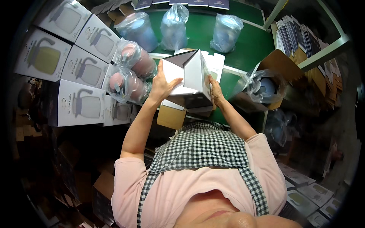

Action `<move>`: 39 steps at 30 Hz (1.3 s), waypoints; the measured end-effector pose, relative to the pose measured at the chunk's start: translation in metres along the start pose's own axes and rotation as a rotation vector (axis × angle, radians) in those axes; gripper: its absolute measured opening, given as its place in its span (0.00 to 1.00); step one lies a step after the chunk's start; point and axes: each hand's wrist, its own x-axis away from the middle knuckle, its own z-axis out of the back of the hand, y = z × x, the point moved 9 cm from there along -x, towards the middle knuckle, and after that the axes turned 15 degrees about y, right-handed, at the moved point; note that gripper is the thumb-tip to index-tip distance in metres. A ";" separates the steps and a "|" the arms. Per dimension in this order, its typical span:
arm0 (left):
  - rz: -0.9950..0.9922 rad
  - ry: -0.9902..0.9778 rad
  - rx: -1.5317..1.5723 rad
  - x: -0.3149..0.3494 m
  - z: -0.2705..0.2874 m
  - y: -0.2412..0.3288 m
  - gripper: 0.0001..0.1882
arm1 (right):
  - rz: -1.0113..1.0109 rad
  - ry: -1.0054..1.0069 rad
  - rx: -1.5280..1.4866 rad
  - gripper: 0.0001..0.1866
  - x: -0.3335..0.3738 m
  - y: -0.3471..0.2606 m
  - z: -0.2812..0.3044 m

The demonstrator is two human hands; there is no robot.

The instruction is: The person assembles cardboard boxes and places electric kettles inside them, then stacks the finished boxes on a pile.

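Observation:
A white cardboard carton [195, 72] is held tilted in front of my chest, its end flaps folded partly inward. My left hand [162, 85] grips its left side, the thumb lying across a white flap. Against the right side presses my right hand [216, 91], some of its fingers hidden behind the carton. Below the carton, a brown cardboard flap [171, 117] shows near my apron. Bagged pink flasks [131, 85] stand just left of my left hand. Right of my right hand, an open carton [279, 62] holds a flask in a clear plastic bag [265, 89].
Printed flask boxes [81, 102] are stacked at the left. Several blue bagged flasks [226, 34] stand along the back of the green work surface [201, 28]. Flattened cartons [300, 38] lean beside a metal frame [323, 53] at the right. More boxes [313, 193] lie low at the right.

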 end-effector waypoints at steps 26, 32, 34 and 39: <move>-0.163 -0.515 0.230 -0.015 -0.093 0.000 0.19 | 1.752 0.863 0.519 0.31 0.233 -0.106 0.088; -0.088 -0.634 0.207 0.000 -0.064 0.012 0.15 | 0.428 0.852 -0.625 0.65 0.101 -0.023 0.264; -0.215 -0.650 0.152 0.012 -0.057 0.045 0.17 | 0.214 0.848 -0.450 0.53 0.072 -0.021 0.260; -0.210 -0.689 0.216 0.028 -0.084 0.053 0.22 | 0.176 0.960 -0.327 0.41 0.031 -0.048 0.253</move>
